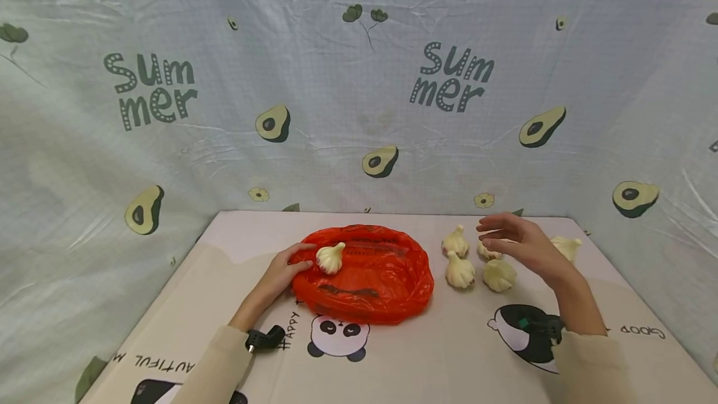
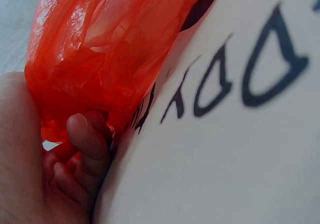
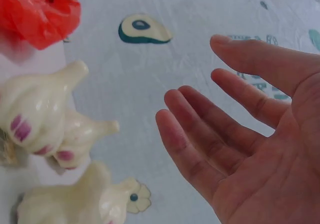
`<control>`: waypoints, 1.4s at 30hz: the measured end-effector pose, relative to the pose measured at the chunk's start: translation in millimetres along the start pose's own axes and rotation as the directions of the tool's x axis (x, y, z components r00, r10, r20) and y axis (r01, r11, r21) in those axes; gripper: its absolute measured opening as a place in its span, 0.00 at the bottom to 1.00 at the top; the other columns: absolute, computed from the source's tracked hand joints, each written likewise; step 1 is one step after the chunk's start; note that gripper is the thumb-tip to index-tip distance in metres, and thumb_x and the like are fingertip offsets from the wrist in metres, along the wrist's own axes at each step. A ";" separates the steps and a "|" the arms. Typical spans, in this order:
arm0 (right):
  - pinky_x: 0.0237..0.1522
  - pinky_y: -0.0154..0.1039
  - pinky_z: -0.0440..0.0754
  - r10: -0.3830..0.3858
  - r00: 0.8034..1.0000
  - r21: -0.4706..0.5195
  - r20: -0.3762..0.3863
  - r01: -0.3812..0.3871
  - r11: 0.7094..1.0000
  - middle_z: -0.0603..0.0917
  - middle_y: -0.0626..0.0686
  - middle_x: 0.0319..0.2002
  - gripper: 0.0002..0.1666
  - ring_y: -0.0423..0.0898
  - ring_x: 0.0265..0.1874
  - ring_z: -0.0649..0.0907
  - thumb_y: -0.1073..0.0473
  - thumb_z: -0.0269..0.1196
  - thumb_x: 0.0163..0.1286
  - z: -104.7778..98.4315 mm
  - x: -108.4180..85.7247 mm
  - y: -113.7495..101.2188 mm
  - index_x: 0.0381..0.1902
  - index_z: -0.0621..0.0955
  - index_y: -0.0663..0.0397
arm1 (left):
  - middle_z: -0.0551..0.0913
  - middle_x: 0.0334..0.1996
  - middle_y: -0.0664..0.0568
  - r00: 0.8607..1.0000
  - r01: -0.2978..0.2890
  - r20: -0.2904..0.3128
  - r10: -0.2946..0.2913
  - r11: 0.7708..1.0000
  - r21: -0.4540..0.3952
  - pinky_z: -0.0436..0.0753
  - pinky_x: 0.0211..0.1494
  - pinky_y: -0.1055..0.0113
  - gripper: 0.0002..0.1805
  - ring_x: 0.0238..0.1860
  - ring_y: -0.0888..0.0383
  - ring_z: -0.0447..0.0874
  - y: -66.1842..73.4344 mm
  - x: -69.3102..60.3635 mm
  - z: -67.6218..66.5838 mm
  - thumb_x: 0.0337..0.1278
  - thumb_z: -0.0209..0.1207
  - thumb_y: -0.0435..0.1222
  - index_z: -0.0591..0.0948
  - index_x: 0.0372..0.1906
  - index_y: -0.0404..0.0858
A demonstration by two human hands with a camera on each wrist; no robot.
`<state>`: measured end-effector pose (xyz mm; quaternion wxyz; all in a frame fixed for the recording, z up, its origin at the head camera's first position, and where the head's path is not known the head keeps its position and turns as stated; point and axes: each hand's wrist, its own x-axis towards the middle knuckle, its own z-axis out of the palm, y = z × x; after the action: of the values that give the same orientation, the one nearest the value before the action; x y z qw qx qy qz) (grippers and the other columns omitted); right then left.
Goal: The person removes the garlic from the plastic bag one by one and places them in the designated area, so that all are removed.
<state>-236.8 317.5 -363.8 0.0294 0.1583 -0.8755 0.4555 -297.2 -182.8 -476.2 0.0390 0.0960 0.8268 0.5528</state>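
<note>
A red plastic bag (image 1: pixel 387 313) lies spread on the table with its mouth opened wide and its rim rolled out. One garlic bulb (image 1: pixel 330 259) sits inside at its left end. My left hand (image 1: pixel 284 267) grips the bag's left edge, and in the left wrist view curled fingers (image 2: pixel 90 139) meet the red plastic. My right hand (image 1: pixel 521 244) hovers over the right side with fingers spread and nothing in it. Below and left of it several garlic bulbs (image 1: pixel 460 271) are grouped, one partly hidden by the hand. Another garlic bulb (image 1: pixel 566 247) shows behind the wrist.
The pale table (image 1: pixel 449 354) carries printed pandas and lettering. A hanging sheet (image 1: pixel 336 80) with avocado prints stands behind it and along both sides. Each wrist wears a dark strap (image 1: pixel 266 337) with a small device.
</note>
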 end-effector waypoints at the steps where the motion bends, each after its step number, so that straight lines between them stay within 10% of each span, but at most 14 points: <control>1: 0.50 0.28 0.84 -0.007 1.000 0.003 -0.001 0.007 1.000 0.81 0.65 0.64 0.28 0.23 0.50 0.81 0.54 0.65 0.75 2.1 1.6 -1.8 0.68 0.74 0.59 | 0.68 0.76 0.39 1.000 0.000 0.000 0.000 1.000 -0.002 0.73 0.74 0.41 0.23 0.76 0.37 0.66 0.1 -0.3 -0.4 0.71 0.57 0.36 0.76 0.69 0.41; 9: 0.51 0.32 0.85 -0.035 0.999 0.086 0.042 0.031 0.996 0.80 0.67 0.64 0.27 0.28 0.52 0.82 0.55 0.64 0.75 20.0 12.5 -14.6 0.67 0.74 0.58 | 0.70 0.75 0.39 1.000 -0.002 -0.001 0.002 1.000 -0.010 0.73 0.74 0.41 0.23 0.76 0.37 0.67 0.9 -1.0 -0.5 0.71 0.57 0.36 0.77 0.68 0.42; 19: 0.55 0.50 0.88 -0.074 0.985 0.133 0.153 0.054 0.990 0.82 0.62 0.61 0.25 0.60 0.61 0.83 0.56 0.66 0.73 53.1 35.4 -35.7 0.65 0.76 0.55 | 0.69 0.75 0.38 1.000 -0.008 -0.008 0.008 1.000 -0.012 0.75 0.73 0.42 0.24 0.75 0.36 0.68 -1.3 -1.7 1.1 0.71 0.57 0.36 0.76 0.69 0.41; 42: 0.59 0.54 0.86 -0.096 0.907 0.202 0.409 0.012 0.979 0.79 0.69 0.65 0.29 0.57 0.60 0.82 0.57 0.65 0.71 136.6 109.5 -67.7 0.66 0.74 0.63 | 0.71 0.75 0.40 1.000 0.006 -0.004 -0.006 0.999 -0.044 0.80 0.69 0.46 0.24 0.72 0.38 0.72 -1.0 0.0 2.0 0.70 0.58 0.35 0.76 0.69 0.43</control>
<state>-307.3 143.7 -368.7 -0.1611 0.2782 -0.8080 0.4938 -297.0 -181.4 -477.8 0.0411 0.0916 0.8149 0.5708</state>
